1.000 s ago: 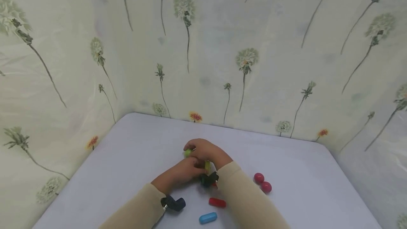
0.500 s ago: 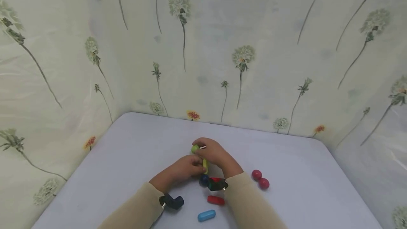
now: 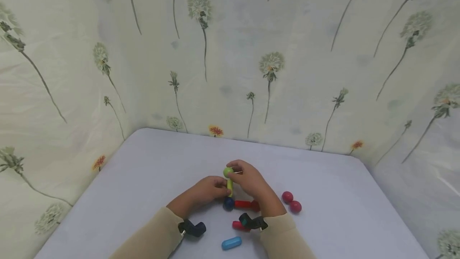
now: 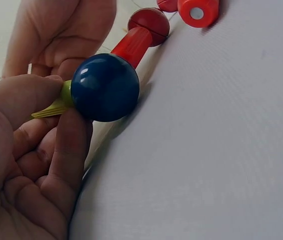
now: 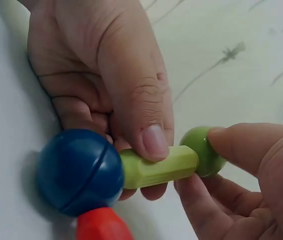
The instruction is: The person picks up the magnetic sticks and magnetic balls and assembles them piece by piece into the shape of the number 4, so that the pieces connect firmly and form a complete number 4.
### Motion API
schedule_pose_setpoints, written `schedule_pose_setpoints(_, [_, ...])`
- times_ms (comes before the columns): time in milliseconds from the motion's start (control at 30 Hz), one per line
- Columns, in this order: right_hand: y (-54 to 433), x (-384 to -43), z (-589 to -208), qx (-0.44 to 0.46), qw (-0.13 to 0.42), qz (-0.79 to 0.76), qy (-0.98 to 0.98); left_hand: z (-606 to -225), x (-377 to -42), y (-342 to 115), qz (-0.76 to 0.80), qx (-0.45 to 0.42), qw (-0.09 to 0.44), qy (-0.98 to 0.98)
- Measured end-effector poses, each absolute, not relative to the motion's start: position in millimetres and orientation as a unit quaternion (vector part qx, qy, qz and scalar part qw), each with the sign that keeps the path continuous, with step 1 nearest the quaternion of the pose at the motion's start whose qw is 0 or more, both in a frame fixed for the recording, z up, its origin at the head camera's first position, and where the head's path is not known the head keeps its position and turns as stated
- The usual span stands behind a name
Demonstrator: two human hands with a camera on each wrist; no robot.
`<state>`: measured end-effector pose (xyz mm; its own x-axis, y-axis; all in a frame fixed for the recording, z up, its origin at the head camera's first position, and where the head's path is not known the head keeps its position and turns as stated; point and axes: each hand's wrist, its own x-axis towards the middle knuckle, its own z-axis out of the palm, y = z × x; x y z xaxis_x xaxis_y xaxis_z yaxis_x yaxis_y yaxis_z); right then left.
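Observation:
My left hand (image 3: 206, 190) pinches a yellow-green rod (image 5: 161, 167) between thumb and fingers. At the rod's near end sits a dark blue ball (image 4: 105, 87), low against the white table. With thumb and fingertips my right hand (image 3: 253, 181) holds a lime-green ball (image 5: 201, 150) right at the rod's far end, so ball and rod meet in the right wrist view. From the blue ball a red rod (image 3: 242, 204) runs to the right and ends in a dark red ball (image 4: 149, 25); my right wrist partly covers that ball in the head view.
A loose red rod (image 3: 240, 226) lies nearer, partly behind the right wrist's camera (image 3: 253, 222). Closer still is a light blue rod (image 3: 231, 243). Two crimson balls (image 3: 292, 202) rest side by side to the right. Flower-patterned cloth (image 3: 230, 51) rises behind the white table (image 3: 172, 151).
The green ball in my right hand has come rightward, from beyond the left hand to the yellow-green rod's far end. My right forearm has swung right, uncovering the blue ball and attached red rod.

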<state>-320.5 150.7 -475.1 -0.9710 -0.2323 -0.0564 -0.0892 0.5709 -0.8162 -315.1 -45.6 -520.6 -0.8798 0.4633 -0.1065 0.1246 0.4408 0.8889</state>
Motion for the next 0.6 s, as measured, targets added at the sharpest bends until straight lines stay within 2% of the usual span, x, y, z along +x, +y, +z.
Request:
schedule_pose_setpoints(400, [166,-307,-476,-0.077,0.081,-0.452,0.885,-518,-311,-43,0.492,0.167,0.178,0.836])
schedule_pose_setpoints(600, [173,-299,-465,-0.058,0.035,-0.428,0.901,-516,-310,-42,0.482,0.159,0.176,0.843])
